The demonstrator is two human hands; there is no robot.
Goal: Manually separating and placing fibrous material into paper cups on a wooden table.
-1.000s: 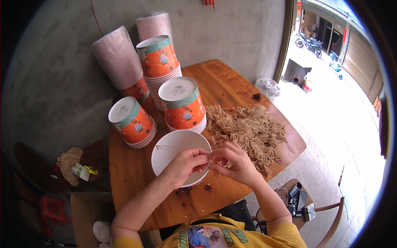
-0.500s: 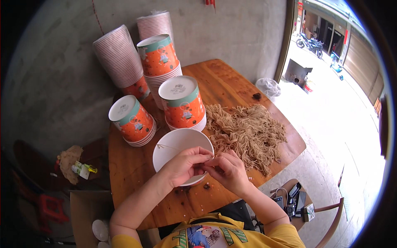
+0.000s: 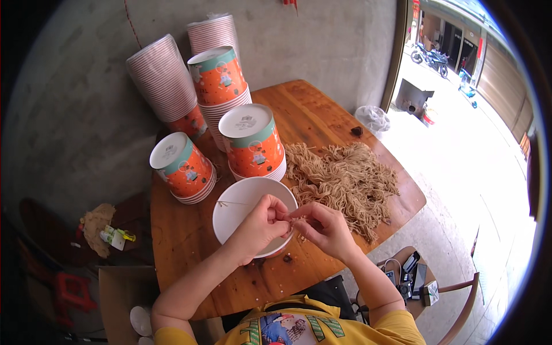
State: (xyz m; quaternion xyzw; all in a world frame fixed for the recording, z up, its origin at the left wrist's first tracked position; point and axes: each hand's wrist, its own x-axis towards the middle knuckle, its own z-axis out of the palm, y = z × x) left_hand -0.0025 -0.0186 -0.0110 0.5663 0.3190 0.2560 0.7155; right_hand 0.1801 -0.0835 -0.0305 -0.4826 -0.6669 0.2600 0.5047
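A white-lined paper bucket (image 3: 234,221) stands at the near part of the wooden table, its open mouth facing me. A thin tan string (image 3: 233,202) shows at the bucket's far-left inner wall and runs toward my hands. My left hand (image 3: 265,225) is over the bucket's mouth, thumb and fingers pinched on the string. My right hand (image 3: 325,229) meets it at the right rim, also pinching; a bit of tan string shows between the fingertips. Fingers hide most of that spot. To the right lies a pile of tan strings (image 3: 345,184).
Upside-down orange-and-teal paper buckets (image 3: 250,144) stand stacked behind the bucket, with another short stack (image 3: 183,167) on the left. Tall wrapped stacks (image 3: 164,77) lean near the grey wall. A cardboard box (image 3: 123,293) is at lower left; a wooden chair (image 3: 460,310) holds electronics at right.
My left hand has shifted slightly up, its fingers more upright. My right hand has moved a little right and opened its pinch slightly, with tan string showing between the hands.
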